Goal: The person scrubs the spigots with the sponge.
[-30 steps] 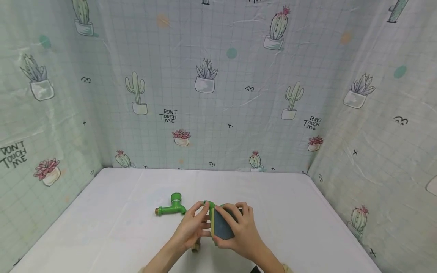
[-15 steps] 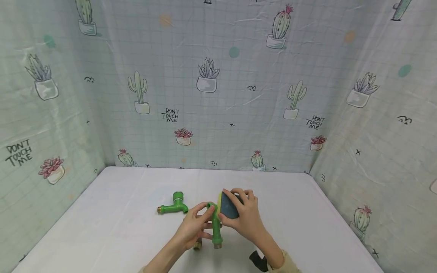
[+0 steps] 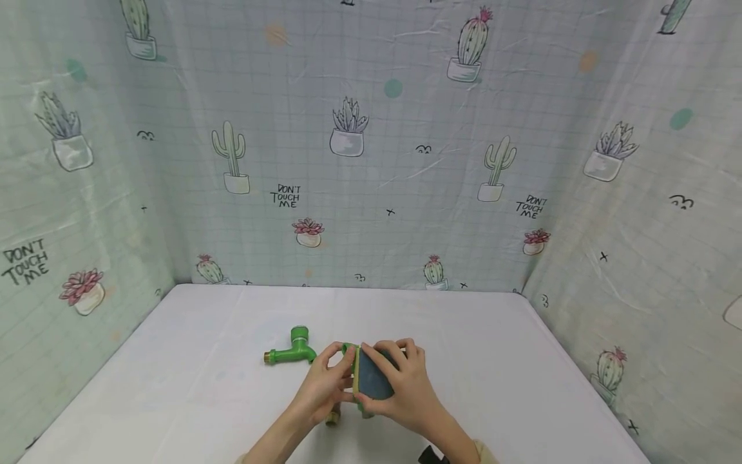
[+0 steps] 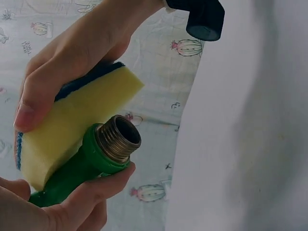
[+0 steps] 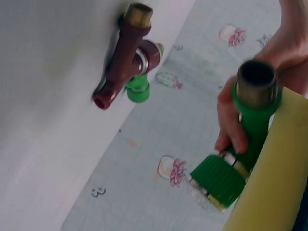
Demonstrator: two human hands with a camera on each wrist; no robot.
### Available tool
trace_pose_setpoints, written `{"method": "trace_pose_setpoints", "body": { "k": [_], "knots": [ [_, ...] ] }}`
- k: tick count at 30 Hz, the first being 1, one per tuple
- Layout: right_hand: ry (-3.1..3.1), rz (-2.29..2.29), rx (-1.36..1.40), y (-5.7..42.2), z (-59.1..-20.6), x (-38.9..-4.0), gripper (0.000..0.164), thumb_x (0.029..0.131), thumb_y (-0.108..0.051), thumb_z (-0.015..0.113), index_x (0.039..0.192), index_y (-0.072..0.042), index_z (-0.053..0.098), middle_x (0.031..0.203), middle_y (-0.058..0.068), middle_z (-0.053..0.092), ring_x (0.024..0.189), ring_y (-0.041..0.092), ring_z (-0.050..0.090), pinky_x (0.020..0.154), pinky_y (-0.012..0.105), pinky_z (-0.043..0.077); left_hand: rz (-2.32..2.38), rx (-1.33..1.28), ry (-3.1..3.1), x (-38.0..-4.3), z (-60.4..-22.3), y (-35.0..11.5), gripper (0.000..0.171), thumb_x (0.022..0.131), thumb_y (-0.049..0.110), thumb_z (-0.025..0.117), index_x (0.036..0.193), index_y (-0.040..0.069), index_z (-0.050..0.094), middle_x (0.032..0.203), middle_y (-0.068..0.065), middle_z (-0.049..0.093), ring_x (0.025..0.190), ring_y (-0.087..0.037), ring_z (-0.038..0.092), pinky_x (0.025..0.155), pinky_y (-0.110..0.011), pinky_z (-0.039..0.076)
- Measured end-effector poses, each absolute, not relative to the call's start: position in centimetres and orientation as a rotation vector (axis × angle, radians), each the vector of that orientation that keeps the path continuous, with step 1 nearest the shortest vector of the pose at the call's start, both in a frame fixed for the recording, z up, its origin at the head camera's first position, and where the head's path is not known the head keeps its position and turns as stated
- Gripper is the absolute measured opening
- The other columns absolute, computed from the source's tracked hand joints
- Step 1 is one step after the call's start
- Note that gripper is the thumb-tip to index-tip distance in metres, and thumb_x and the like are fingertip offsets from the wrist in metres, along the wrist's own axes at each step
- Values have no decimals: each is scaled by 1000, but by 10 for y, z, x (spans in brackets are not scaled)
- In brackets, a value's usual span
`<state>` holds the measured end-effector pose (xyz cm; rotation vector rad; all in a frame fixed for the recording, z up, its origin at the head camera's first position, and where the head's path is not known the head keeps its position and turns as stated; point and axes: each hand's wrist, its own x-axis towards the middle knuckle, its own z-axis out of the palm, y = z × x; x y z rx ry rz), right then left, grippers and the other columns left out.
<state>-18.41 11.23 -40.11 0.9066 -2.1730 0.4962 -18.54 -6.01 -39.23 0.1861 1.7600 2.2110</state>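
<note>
My left hand (image 3: 321,386) grips a green plastic faucet (image 4: 91,163) with a threaded brass end, held up off the table. In my right hand (image 3: 406,390) is a sponge (image 3: 373,377), yellow on one face and dark blue on the other. Its yellow foam (image 4: 86,110) lies against the side of the faucet in the left wrist view. From the head, the sponge hides most of that faucet. The right wrist view shows the faucet's ribbed green knob (image 5: 219,180) beside the foam.
Another green faucet (image 3: 290,354) lies on the white table (image 3: 191,380), left of my hands. A maroon faucet (image 5: 122,62) with a brass end lies under my left hand, mostly hidden from the head. Cactus-printed cloth (image 3: 371,212) encloses the table's back and sides.
The sponge rose up and right along the faucet half a second ago, baring its body. Now it is back lower and left, covering it again. My left hand keeps its grip.
</note>
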Motion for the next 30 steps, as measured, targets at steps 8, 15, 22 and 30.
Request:
{"method": "trace_pose_setpoints", "body": {
  "k": [8, 15, 22, 30],
  "knots": [
    [-2137, 490, 875, 114, -402, -185, 64, 72, -58, 61, 124, -21, 52, 109, -2, 50, 92, 16, 36, 73, 33, 30, 2225, 216, 1769, -185, -392, -61, 49, 90, 40, 47, 122, 5, 36, 102, -21, 64, 85, -23, 66, 68, -44, 55],
    [-2121, 480, 798, 126, -400, -202, 64, 75, -60, 56, 125, -21, 51, 109, 2, 51, 92, 20, 38, 69, 34, 30, 2209, 238, 1736, -181, -390, -65, 69, 91, 41, 45, 138, -2, 17, 108, -25, 60, 96, -33, 62, 72, -49, 52],
    [-1996, 456, 889, 134, -399, -209, 63, 77, -57, 54, 123, -14, 54, 111, 4, 52, 95, 24, 39, 76, 42, 32, 2194, 181, 1720, -183, -387, -66, 75, 88, 45, 48, 139, 1, 15, 82, -1, 63, 86, -22, 65, 69, -39, 55],
    [-1950, 405, 1129, 130, -404, -202, 68, 67, -52, 68, 123, -17, 54, 112, 0, 51, 97, 20, 37, 81, 42, 30, 2168, 145, 1720, -190, -390, -69, 76, 89, 43, 48, 140, 1, 12, 88, -7, 65, 81, -15, 64, 66, -30, 56]
  ]
}}
